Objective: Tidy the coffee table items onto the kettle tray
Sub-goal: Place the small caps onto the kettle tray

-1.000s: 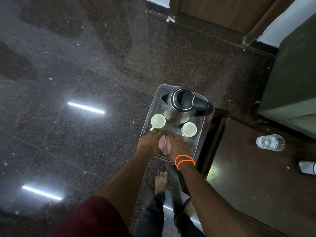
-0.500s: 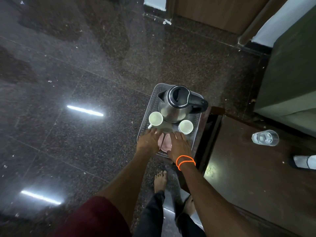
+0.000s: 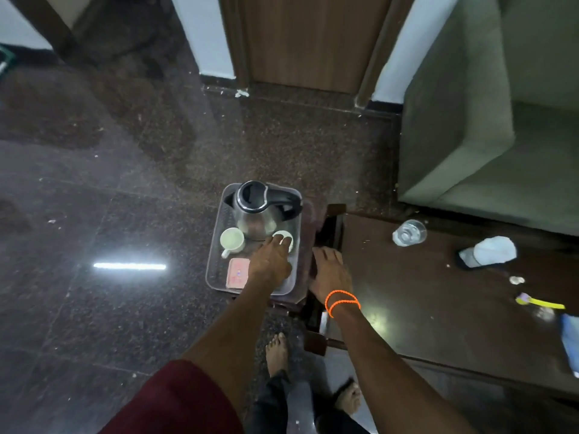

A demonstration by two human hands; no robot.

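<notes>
**Tray loaded, right-hand cup is the weak spot**

Tray (image 3: 216,267) sits on a small stand just left of the coffee table (image 3: 423,286). On it: kettle (image 3: 255,214) at the far end, left cup (image 3: 232,240) and right cup (image 3: 283,239) in front of it, pink packet (image 3: 237,273) lying flat at the near end.

Our left hand (image 3: 271,263) is over the tray, fingers reaching to the right cup's rim. We can't tell if it's pinching the cup or only touching it. Our right hand (image 3: 329,272) lies flat with fingers straight, holding nothing, at the table's left edge beside the tray.

Still on the table, well apart from the tray: a clear glass (image 3: 409,233), a white wrapped item (image 3: 492,253), a yellow-handled thing (image 3: 540,303).

Risks as we see them:
- The right cup touches the kettle base. A nudge from our fingers could tip it or knock it into the kettle.
- Tray space is tight. Adding the glass likely means shuffling cups, which risks a spill over the low rim.
- The stand looks narrow. Leaning on the tray's near edge could tilt it.
</notes>
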